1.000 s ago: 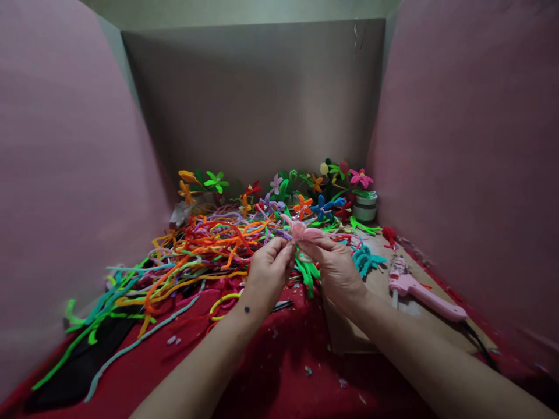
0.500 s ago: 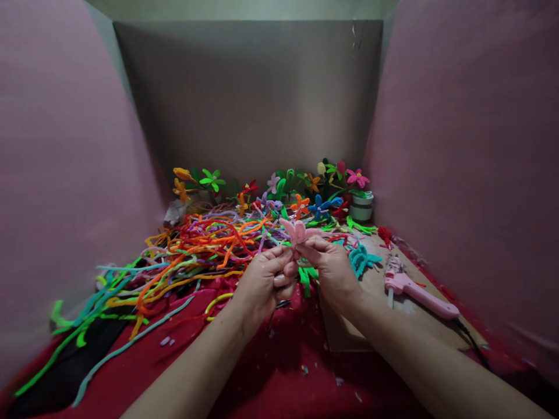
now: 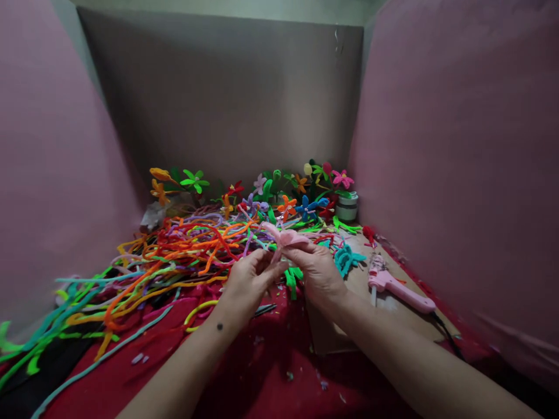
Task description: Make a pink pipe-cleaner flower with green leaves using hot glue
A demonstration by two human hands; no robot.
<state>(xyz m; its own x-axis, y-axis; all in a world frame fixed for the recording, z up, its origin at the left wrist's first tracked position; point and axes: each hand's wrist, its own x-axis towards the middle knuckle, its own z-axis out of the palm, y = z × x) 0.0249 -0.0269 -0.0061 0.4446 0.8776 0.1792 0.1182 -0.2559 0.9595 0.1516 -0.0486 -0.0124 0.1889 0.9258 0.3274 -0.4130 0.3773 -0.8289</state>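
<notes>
Both my hands meet above the red cloth and pinch a small pink pipe-cleaner flower (image 3: 285, 237). My left hand (image 3: 247, 284) grips it from below with fingers curled. My right hand (image 3: 318, 270) holds it from the right, thumb and fingers closed on the petals. A green pipe-cleaner piece (image 3: 292, 277) lies just under the hands. Left of them spreads a tangled heap of loose pipe cleaners (image 3: 183, 247) in several colours.
Finished pipe-cleaner flowers (image 3: 288, 195) stand along the back wall, with a small white pot (image 3: 347, 206) at the right. A pink glue gun (image 3: 395, 285) lies on a cardboard sheet (image 3: 393, 320) beside a teal flower (image 3: 346, 259). Pink panels close in both sides.
The view has swung right, so everything sits further left in the frame. My hands keep their hold on the pink flower, with the fingers shifting slightly on it.
</notes>
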